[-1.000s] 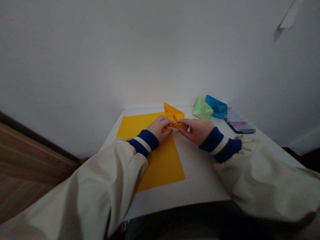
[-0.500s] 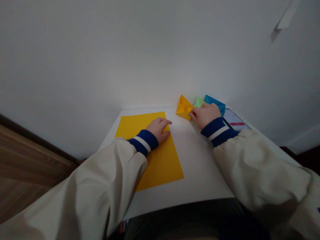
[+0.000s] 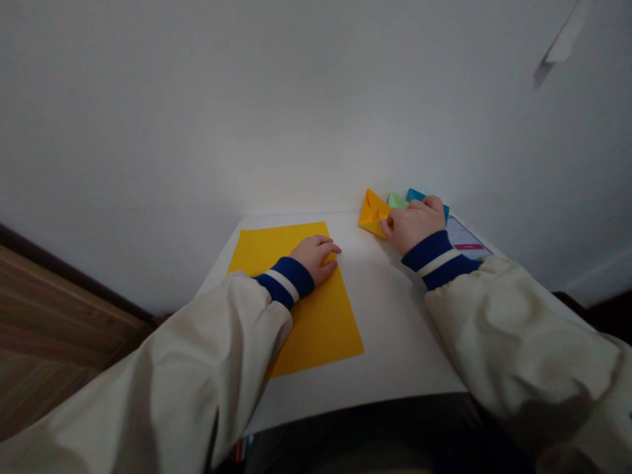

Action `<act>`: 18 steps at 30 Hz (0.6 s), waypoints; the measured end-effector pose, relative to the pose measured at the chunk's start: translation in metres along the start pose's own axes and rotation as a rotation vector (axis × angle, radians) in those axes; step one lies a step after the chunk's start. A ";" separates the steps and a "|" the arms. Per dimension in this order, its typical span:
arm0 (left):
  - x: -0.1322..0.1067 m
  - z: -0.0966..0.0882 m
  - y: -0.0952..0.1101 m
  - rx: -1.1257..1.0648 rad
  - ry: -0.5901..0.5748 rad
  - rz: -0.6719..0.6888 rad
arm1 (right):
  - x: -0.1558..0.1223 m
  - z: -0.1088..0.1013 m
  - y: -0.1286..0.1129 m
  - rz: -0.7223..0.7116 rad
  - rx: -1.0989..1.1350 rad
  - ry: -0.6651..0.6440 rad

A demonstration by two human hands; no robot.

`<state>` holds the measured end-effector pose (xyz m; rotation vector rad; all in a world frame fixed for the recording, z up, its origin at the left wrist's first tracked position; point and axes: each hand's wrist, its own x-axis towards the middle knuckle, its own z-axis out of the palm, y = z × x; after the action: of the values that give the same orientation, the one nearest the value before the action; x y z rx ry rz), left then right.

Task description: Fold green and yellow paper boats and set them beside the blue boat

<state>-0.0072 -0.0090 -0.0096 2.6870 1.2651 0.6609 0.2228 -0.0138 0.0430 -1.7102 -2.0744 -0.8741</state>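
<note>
A flat sheet of yellow paper point(image 3: 320, 332) lies on the white table, and my left hand point(image 3: 316, 257) rests on its right part with fingers stretched out past the edge. My right hand point(image 3: 417, 222) pinches the right corner of a folded orange paper boat point(image 3: 374, 214) near the back of the table. Just behind that hand are a light green folded paper piece point(image 3: 396, 201) and a blue one point(image 3: 415, 195), both partly covered by my fingers.
A phone point(image 3: 467, 238) with a lit screen lies right of my right hand. The white table point(image 3: 395, 329) meets a pale wall point(image 3: 306, 112) at the back. A wooden panel point(image 3: 59, 329) stands at the left.
My right hand has shifted a little to the right, taking the orange paper boat along, closer to the green piece. My left hand stays on the yellow sheet.
</note>
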 end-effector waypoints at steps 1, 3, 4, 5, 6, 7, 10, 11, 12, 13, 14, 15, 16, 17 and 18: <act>0.000 -0.001 0.001 0.008 -0.007 0.000 | 0.000 0.000 0.000 0.004 -0.009 -0.016; -0.001 -0.002 0.001 0.022 -0.017 -0.001 | 0.001 0.000 -0.002 0.007 -0.014 -0.049; -0.001 -0.002 0.002 0.028 -0.021 0.000 | 0.001 0.000 -0.002 0.011 -0.013 -0.059; -0.001 -0.002 0.002 0.032 -0.023 0.002 | 0.000 -0.001 -0.003 0.019 -0.011 -0.064; -0.001 -0.002 0.002 0.035 -0.024 0.005 | 0.000 -0.002 -0.004 0.017 -0.005 -0.068; -0.001 -0.002 0.001 0.038 -0.024 0.008 | -0.001 -0.003 -0.005 0.009 0.004 -0.068; -0.001 -0.001 0.000 0.039 -0.017 0.014 | -0.003 -0.009 -0.007 0.013 0.035 -0.033; -0.001 -0.001 0.000 0.036 -0.011 0.010 | -0.003 -0.012 -0.008 0.036 0.041 -0.008; -0.002 -0.002 0.001 0.037 -0.002 -0.001 | -0.003 -0.015 -0.009 0.039 0.052 0.010; -0.002 -0.003 0.002 0.047 0.007 -0.020 | -0.004 -0.018 -0.010 0.037 0.065 0.022; -0.002 -0.004 0.002 0.070 0.012 -0.051 | -0.005 -0.021 -0.012 0.008 0.090 0.017; -0.002 -0.005 0.004 0.107 0.009 -0.091 | -0.006 -0.023 -0.014 -0.048 0.130 -0.007; -0.003 -0.006 0.005 0.152 -0.002 -0.136 | -0.008 -0.024 -0.016 -0.128 0.186 -0.049; -0.003 -0.007 0.007 0.197 -0.022 -0.178 | -0.010 -0.025 -0.019 -0.233 0.261 -0.107; -0.002 -0.009 0.009 0.235 -0.048 -0.211 | -0.013 -0.023 -0.022 -0.346 0.355 -0.161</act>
<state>-0.0059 -0.0173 -0.0003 2.6703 1.6788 0.4441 0.2013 -0.0405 0.0477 -1.2959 -2.5006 -0.4236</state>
